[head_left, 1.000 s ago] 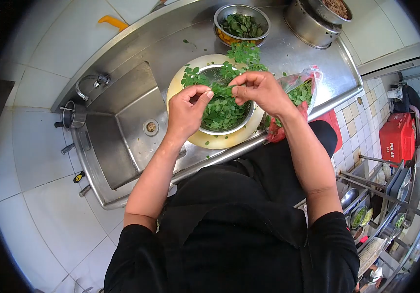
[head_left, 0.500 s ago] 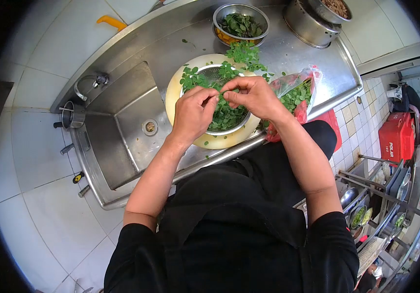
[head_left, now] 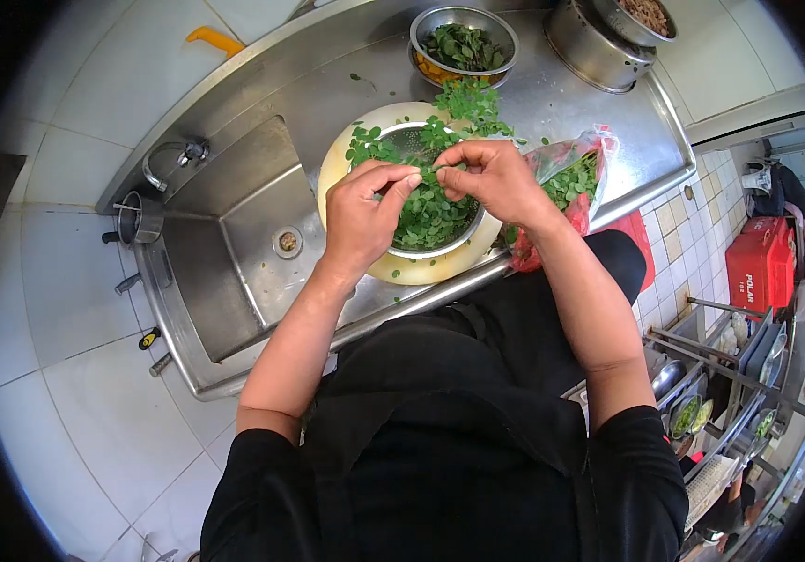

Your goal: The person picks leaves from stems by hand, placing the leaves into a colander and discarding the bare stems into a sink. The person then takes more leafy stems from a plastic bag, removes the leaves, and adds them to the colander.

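My left hand (head_left: 365,211) and my right hand (head_left: 488,180) are both pinched above a metal colander (head_left: 435,253) of small round green leaves (head_left: 432,217). Green shows at my right fingertips, apparently a leafy sprig; what the left thumb and finger pinch is too small to make out. Under the colander lies a round cream-coloured board (head_left: 334,187). Leafy sprigs (head_left: 472,101) rest beyond the rim. Beside my right wrist, more leaves sit in an open plastic bag (head_left: 599,145) with red parts.
A steel sink (head_left: 206,300) with a tap (head_left: 163,164) lies left. At the back stand a bowl (head_left: 412,37) of darker leaves over orange pieces and a metal pot (head_left: 590,51). A red box (head_left: 760,262) and a metal rack (head_left: 730,375) are on the right.
My hands have drawn slightly apart: the left fingertips moved a little left and the right ones a little right. The colander and bag stay put.
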The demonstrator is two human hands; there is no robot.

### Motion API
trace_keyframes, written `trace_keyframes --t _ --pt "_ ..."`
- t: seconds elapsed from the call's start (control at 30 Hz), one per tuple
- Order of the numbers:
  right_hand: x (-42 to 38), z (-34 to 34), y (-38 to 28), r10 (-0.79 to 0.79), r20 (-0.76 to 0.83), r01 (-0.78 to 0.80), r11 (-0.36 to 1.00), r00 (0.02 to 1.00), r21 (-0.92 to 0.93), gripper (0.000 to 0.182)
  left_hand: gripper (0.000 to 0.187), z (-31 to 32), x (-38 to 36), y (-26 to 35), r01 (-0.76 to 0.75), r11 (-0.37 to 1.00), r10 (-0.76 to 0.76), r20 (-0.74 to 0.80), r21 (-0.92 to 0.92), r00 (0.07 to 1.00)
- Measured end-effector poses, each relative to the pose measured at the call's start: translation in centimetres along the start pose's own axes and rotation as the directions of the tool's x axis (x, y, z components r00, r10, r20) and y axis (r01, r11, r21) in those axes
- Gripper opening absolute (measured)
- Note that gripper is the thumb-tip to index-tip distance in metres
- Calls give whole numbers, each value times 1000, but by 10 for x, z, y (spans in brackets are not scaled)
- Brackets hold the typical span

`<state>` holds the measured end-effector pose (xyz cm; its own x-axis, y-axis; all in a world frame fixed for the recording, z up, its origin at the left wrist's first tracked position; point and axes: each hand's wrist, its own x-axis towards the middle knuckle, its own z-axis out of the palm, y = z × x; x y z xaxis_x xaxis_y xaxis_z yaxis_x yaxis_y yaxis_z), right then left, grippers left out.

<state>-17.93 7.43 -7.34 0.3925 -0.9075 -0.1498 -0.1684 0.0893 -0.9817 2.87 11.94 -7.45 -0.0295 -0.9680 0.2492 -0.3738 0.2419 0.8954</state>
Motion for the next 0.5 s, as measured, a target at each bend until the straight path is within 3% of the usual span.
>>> trace_keyframes --t 0.3,0.5 --pt "-1 4 7 3 22 -5 997 1000 72 14 10 8 1 -6 -94 980 77 103 177 992" --pt "2 -5 10 14 -34 -15 1000 999 -24 16 10 5 4 -7 -54 998 55 -74 19 996"
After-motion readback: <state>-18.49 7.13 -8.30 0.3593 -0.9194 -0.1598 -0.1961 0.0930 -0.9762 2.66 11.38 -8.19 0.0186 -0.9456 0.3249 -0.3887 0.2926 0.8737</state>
